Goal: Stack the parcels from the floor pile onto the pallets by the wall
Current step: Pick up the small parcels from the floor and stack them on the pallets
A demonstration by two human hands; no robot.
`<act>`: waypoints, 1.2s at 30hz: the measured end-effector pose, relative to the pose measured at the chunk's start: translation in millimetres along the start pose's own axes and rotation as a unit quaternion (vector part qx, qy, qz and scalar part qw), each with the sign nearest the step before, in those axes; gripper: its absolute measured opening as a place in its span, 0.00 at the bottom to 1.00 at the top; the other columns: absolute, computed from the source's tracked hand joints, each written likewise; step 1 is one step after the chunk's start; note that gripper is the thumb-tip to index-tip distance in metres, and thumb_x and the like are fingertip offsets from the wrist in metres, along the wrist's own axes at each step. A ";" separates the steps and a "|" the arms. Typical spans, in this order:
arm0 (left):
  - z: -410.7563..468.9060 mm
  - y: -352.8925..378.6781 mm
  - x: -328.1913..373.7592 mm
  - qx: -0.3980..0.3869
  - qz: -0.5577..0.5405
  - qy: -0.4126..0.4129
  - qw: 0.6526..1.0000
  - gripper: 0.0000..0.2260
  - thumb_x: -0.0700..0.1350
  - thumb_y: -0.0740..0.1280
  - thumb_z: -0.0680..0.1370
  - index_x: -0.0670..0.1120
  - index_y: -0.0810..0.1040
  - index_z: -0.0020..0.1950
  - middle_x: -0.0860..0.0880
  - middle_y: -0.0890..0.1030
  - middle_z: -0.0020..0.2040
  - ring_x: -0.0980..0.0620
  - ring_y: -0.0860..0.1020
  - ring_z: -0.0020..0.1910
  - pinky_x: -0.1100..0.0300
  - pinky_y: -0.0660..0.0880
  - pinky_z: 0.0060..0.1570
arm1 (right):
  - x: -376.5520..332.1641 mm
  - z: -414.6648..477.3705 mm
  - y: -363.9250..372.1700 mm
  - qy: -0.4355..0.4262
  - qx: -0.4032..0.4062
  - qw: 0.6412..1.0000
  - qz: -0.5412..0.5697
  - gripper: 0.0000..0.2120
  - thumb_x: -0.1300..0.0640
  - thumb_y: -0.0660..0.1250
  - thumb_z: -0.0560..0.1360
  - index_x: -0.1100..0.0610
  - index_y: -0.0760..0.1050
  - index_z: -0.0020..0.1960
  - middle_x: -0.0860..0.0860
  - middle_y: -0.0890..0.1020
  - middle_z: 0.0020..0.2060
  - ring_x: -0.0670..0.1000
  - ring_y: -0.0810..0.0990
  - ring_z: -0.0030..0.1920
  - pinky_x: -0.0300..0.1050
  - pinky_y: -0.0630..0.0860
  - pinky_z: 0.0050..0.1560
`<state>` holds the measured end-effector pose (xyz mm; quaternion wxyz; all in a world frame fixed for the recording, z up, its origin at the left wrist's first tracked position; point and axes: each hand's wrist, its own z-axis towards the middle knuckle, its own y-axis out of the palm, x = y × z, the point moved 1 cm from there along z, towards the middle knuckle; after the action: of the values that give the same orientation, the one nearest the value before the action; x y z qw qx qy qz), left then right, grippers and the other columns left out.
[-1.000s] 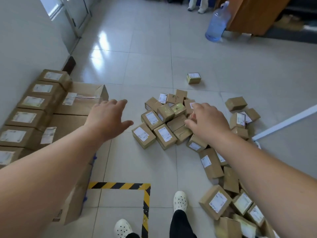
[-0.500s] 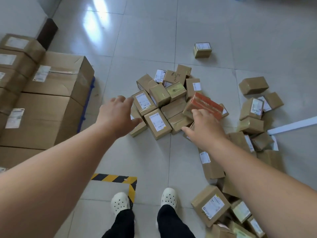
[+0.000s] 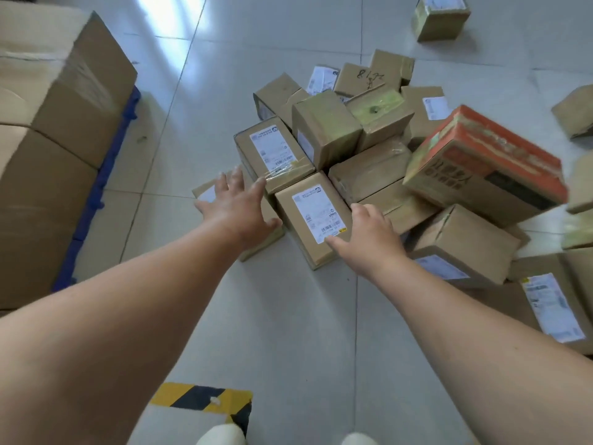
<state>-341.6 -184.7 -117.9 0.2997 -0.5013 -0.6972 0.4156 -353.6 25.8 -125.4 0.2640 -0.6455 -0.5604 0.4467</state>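
The floor pile of brown parcels (image 3: pixel 369 168) fills the middle and right. At its near edge lies a parcel with a white label (image 3: pixel 313 216). My left hand (image 3: pixel 239 203) hovers with spread fingers over a low parcel (image 3: pixel 203 191) just left of it, thumb close to the labelled parcel's left side. The thumb of my right hand (image 3: pixel 365 232) touches the labelled parcel's near right corner, and its fingers bend loosely by the right side. An orange-topped parcel (image 3: pixel 484 168) lies tilted and blurred on the pile's right. Large cartons (image 3: pixel 48 155) stand on a blue pallet (image 3: pixel 106 175) at the left.
A lone parcel (image 3: pixel 441 17) sits apart at the top right. More labelled parcels (image 3: pixel 545 303) lie along the right edge. Yellow-black floor tape (image 3: pixel 199 396) and my white shoes (image 3: pixel 221 436) are at the bottom, with bare tiles (image 3: pixel 288 316) between them and the pile.
My view dropped closer to the pile. My right hand left the orange-topped parcel and came to the labelled parcel. My left hand moved forward over the low parcel.
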 end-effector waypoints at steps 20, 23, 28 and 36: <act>44.9 154.0 -71.0 -0.042 0.077 0.160 0.983 0.40 0.77 0.52 0.71 0.65 0.42 0.78 0.51 0.33 0.79 0.44 0.34 0.78 0.27 0.45 0.70 | -9.2 60.7 132.0 0.079 0.029 0.996 0.021 0.52 0.35 0.74 0.66 0.53 0.52 0.78 0.57 0.62 0.71 0.60 0.61 0.72 0.55 0.63 0.68; 31.3 151.0 -87.7 0.081 -0.044 0.121 0.988 0.42 0.76 0.48 0.70 0.59 0.50 0.80 0.48 0.42 0.81 0.46 0.42 0.79 0.42 0.48 0.75 | -3.5 59.5 142.2 0.130 0.005 0.981 0.147 0.50 0.38 0.76 0.67 0.56 0.54 0.77 0.57 0.67 0.71 0.59 0.66 0.71 0.53 0.66 0.69; 49.1 177.9 -120.2 -0.026 -0.540 -0.249 0.804 0.40 0.64 0.71 0.72 0.45 0.62 0.76 0.42 0.68 0.73 0.40 0.68 0.71 0.46 0.65 0.68 | -4.6 62.1 155.6 0.170 -0.057 0.908 0.380 0.22 0.48 0.76 0.71 0.54 0.72 0.59 0.49 0.81 0.56 0.52 0.80 0.54 0.49 0.77 0.57; 20.6 156.6 -138.9 -0.002 -0.668 -0.263 0.696 0.17 0.52 0.70 0.77 0.45 0.76 0.62 0.50 0.81 0.51 0.55 0.77 0.41 0.60 0.66 0.36 | -25.4 52.7 126.6 0.155 -0.120 0.831 0.521 0.17 0.52 0.70 0.76 0.47 0.72 0.64 0.43 0.82 0.48 0.47 0.79 0.45 0.46 0.75 0.44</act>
<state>-244.2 -298.4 -265.7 0.3022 0.2250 -0.8999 0.2194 -337.1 -36.4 -249.1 -0.0039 -0.9290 -0.1424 0.3416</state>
